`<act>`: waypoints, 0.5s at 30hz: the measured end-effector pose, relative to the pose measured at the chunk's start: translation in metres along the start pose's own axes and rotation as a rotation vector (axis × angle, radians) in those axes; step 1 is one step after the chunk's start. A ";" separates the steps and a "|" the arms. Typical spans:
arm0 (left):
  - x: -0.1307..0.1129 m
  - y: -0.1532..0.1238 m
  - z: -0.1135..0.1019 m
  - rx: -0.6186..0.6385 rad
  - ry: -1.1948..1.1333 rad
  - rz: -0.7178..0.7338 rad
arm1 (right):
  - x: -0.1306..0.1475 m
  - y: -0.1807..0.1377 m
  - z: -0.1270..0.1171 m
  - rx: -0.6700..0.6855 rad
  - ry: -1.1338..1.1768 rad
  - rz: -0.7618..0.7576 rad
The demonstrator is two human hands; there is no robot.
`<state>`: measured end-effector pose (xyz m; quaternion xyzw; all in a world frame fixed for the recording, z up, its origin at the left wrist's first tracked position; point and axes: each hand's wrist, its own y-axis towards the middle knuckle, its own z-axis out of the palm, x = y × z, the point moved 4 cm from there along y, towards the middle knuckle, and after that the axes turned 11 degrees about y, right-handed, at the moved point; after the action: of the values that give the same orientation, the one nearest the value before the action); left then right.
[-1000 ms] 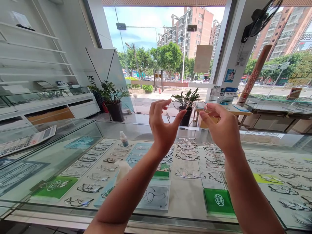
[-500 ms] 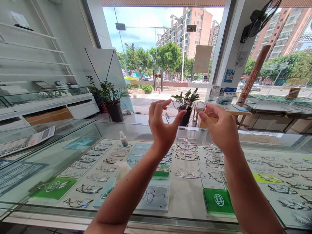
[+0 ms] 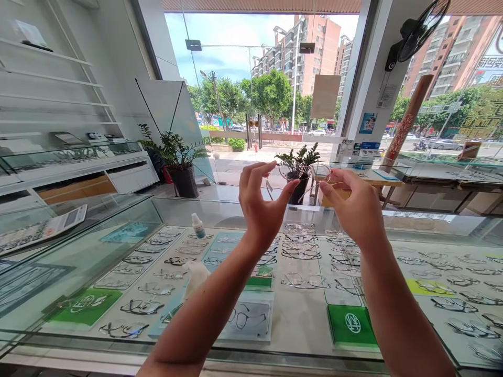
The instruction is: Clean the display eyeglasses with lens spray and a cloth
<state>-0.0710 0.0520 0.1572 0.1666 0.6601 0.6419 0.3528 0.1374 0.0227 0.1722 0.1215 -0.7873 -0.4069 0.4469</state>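
Observation:
A pair of thin-rimmed eyeglasses is held up at about eye height, seen against the window and a potted plant. My left hand grips its left side, fingers curled at the rim and thumb reaching below. At the other side my right hand pinches the frame's right edge between thumb and fingertips. The temples hang away from me, partly lost against the background. Below both arms stretches a glass display counter with rows of spectacles inside.
On the counter stand a small spray bottle and a crumpled white cloth. A calculator lies at the left. Green boxes sit inside the case. Beyond are potted plants, a wooden table and a wall fan.
The view has shifted very slightly. Both hands keep the eyeglasses in nearly the same place, and the round rims show a little more clearly now.

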 end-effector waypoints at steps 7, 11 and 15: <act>0.002 0.000 0.001 0.014 -0.031 -0.026 | 0.001 0.000 0.000 -0.026 0.001 -0.022; 0.008 0.003 0.004 0.053 -0.035 -0.065 | -0.001 0.001 -0.002 -0.066 0.013 -0.070; 0.018 0.007 0.006 0.116 -0.070 -0.122 | 0.002 0.000 -0.003 -0.083 0.018 -0.141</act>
<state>-0.0811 0.0697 0.1598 0.1684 0.6925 0.5736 0.4038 0.1384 0.0204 0.1742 0.1614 -0.7553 -0.4687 0.4288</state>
